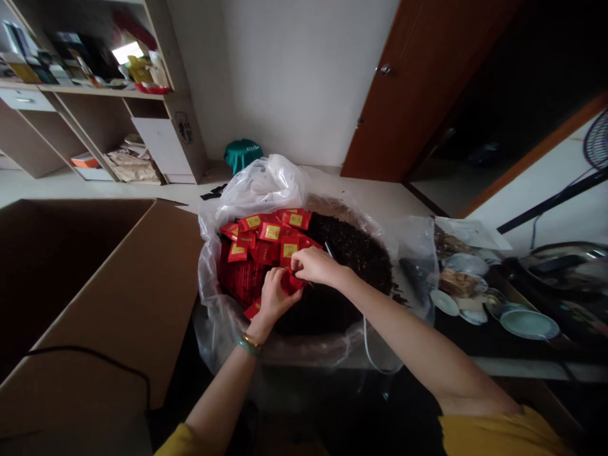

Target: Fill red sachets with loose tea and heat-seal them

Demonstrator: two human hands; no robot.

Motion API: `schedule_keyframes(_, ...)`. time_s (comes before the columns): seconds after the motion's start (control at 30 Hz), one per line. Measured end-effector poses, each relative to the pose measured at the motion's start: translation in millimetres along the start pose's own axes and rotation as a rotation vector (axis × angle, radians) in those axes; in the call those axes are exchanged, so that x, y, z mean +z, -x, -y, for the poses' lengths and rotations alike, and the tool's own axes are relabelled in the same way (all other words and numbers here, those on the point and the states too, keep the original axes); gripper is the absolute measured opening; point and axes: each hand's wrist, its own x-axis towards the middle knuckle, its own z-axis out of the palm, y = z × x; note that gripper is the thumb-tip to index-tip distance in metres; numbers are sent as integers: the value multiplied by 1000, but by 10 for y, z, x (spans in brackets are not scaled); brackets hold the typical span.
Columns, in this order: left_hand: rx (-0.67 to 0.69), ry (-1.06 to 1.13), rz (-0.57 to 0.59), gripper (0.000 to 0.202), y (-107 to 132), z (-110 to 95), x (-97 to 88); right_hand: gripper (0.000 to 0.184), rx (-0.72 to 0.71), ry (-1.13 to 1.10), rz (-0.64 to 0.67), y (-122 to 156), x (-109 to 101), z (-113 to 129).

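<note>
A red packet is between my hands, low over the pile. My left hand is closed on its side, and my right hand pinches its upper edge; the fingers hide most of it. Just beyond lie several red packets with yellow labels, heaped on the left side of a basin lined with clear plastic. Dark, dry leaf-like pieces, resembling loose tea, fill the right side. A thin pale stick-like thing shows behind my right hand.
A large open cardboard box stands at the left. Dishes and a pale green bowl sit on the right. A thin white cord hangs under my right forearm. Behind are a teal bag-like thing, shelving and a brown door.
</note>
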Motion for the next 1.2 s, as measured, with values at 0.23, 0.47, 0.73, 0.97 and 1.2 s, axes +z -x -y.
schedule_keyframes(0.23,-20,12,-40,42,0,-5,21,22,62,105,13,4,127,21)
schedule_keyframes(0.47,-31,30,-30,46,13,-5,17,24,115,-436,26,25,-11,-200)
schedule_keyframes(0.73,-48,71,-52,47,4,-19,14,14,59,-194,250,256,240,-573)
schedule_keyframes(0.97,-10,129,-53,35,-2,-27,12,66,131,134,218,244,981,-447)
schedule_keyframes(1.2,-2,128,-78,41,5,10,37,67,130,79,198,166,1249,-365)
